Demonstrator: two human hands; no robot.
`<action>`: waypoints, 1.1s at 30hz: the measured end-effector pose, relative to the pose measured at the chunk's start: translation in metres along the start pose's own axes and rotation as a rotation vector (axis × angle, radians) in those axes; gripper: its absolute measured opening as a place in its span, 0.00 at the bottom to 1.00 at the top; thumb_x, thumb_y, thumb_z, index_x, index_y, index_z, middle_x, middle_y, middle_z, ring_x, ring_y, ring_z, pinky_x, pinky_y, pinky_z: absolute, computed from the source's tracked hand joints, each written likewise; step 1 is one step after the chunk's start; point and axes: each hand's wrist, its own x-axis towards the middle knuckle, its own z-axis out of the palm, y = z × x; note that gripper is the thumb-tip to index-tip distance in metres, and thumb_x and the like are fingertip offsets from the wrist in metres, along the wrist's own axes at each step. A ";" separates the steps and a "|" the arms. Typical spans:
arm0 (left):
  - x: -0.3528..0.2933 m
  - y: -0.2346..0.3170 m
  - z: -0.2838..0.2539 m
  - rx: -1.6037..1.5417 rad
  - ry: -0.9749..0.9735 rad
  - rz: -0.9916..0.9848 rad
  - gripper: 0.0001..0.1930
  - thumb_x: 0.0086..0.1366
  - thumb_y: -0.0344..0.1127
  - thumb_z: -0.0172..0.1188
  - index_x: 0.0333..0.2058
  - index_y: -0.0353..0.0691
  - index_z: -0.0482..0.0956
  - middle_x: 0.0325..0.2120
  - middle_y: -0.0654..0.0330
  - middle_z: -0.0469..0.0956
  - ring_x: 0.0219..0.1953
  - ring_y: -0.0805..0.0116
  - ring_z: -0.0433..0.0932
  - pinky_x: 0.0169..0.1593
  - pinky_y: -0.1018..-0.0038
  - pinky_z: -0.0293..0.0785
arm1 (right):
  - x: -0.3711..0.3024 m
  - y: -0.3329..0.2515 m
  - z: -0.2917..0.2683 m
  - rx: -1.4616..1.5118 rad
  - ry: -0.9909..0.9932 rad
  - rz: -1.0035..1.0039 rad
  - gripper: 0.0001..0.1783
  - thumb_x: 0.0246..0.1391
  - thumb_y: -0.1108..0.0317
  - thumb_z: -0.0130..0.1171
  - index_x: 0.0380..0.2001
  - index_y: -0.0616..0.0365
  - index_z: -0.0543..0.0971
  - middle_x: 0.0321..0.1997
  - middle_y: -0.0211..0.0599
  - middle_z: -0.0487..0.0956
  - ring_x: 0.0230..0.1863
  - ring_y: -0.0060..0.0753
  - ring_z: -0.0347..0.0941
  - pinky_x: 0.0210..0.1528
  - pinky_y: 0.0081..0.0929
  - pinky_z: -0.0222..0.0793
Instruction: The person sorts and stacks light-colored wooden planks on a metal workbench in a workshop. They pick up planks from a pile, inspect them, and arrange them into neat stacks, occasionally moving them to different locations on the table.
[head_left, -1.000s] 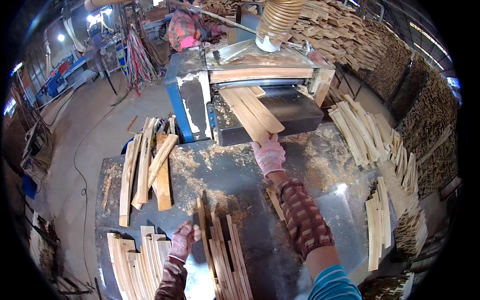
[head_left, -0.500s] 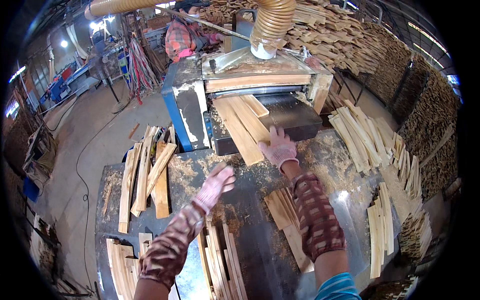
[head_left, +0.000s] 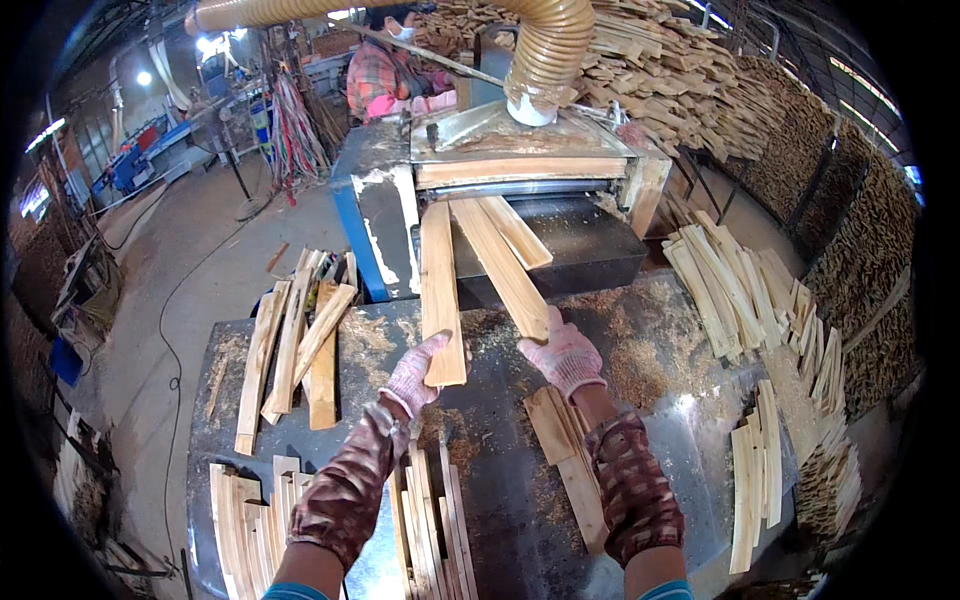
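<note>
My left hand (head_left: 415,370), in a pale pink glove, grips the near end of a long wooden board (head_left: 438,280), its fingers along the left edge. My right hand (head_left: 564,354), gloved alike, closes on the near end of a second wooden board (head_left: 497,258). The far ends of both boards lie at the slot of a planer-like machine (head_left: 520,172), on its dark outfeed bed (head_left: 590,250). A shorter wooden piece (head_left: 518,232) rests on the bed just right of the second board, touched by neither hand.
A metal table (head_left: 490,430) strewn with shavings carries stacked boards (head_left: 295,340) at left, more slats (head_left: 435,530) near me and a pile (head_left: 715,285) at right. A ribbed hose (head_left: 550,60) rises from the machine. Behind it stands a co-worker (head_left: 385,70) in a plaid top.
My left hand has moved forward and taken hold of the left board, which has swung left and nearer. My right hand has shifted down and now grips the second board's end. The boards have spread apart.
</note>
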 end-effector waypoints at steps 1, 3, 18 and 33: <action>-0.008 0.005 -0.005 0.030 -0.032 -0.006 0.20 0.63 0.41 0.64 0.48 0.35 0.72 0.37 0.52 0.80 0.38 0.57 0.82 0.42 0.63 0.84 | -0.008 0.001 0.000 0.002 0.015 -0.017 0.45 0.52 0.40 0.61 0.66 0.50 0.57 0.54 0.55 0.76 0.56 0.55 0.74 0.57 0.45 0.72; -0.024 0.012 -0.009 0.049 -0.040 -0.017 0.19 0.64 0.40 0.64 0.47 0.35 0.72 0.37 0.51 0.80 0.38 0.57 0.82 0.41 0.63 0.84 | -0.021 -0.004 -0.009 0.022 -0.016 -0.017 0.47 0.51 0.40 0.62 0.65 0.53 0.58 0.55 0.56 0.76 0.56 0.56 0.75 0.57 0.45 0.71; -0.307 -0.109 -0.132 0.579 0.553 -0.004 0.23 0.62 0.37 0.67 0.53 0.32 0.76 0.39 0.56 0.83 0.41 0.67 0.81 0.44 0.74 0.77 | -0.302 0.102 0.213 0.505 -0.205 0.193 0.47 0.47 0.53 0.65 0.69 0.52 0.57 0.57 0.54 0.76 0.56 0.54 0.74 0.55 0.41 0.73; -0.392 -0.263 -0.183 1.004 0.510 -0.034 0.26 0.67 0.45 0.57 0.61 0.45 0.70 0.47 0.48 0.79 0.51 0.56 0.78 0.55 0.64 0.73 | -0.344 0.129 0.246 1.096 -0.180 0.248 0.17 0.60 0.61 0.62 0.43 0.66 0.82 0.36 0.28 0.82 0.37 0.19 0.74 0.41 0.20 0.71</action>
